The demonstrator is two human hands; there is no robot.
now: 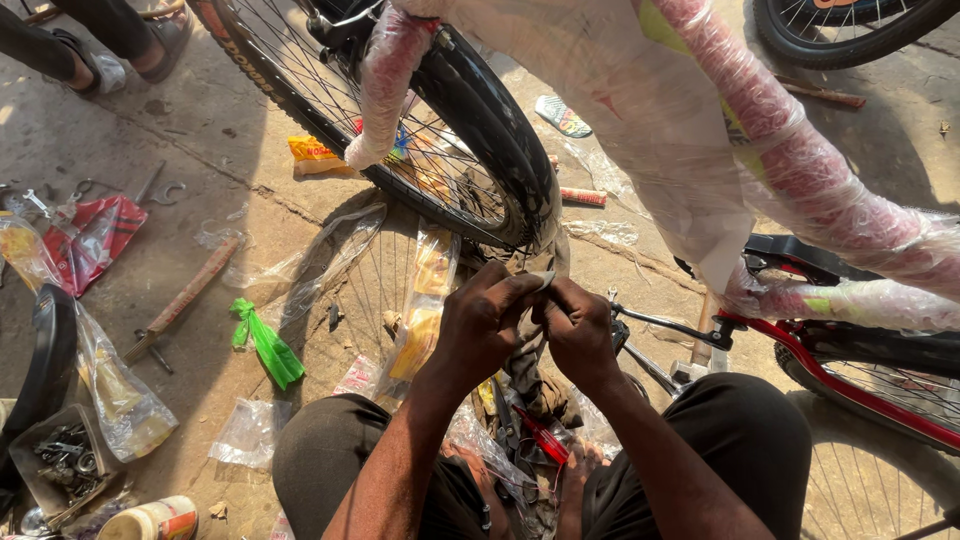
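A: Report hand positions, nearest items first.

B: 2 knees in dark trousers (740, 440) frame the lower edge. Between them lie clear wrappers and a red-handled tool (545, 440) on the ground. Above these, the left hand (480, 325) and the right hand (580, 335) meet, knuckles touching.

A: State of each hand?

B: Both closed. The left hand's fingers curl around a small pale strip (542, 280) — its tip shows just above the fingertips. The right hand pinches the same strip from the other side. What the strip is cannot be told.

A: Location of the strip relative to the bicycle?

B: Directly below the front tyre (500, 150), close to where the black tread meets the ground. The fork leg (385, 85), wrapped in clear plastic, hangs over the spokes.

A: Surroundings, left side?

B: A green plastic scrap (265, 345), a wooden-handled tool (185, 295), a red packet (95, 240) and a tray of small metal parts (60, 460).

A: Far field?

B: A plastic-wrapped pink frame tube (800, 150) crosses upper right — beyond it, 1 more tyre (840, 35). Another person's feet (120, 45) stand at upper left.
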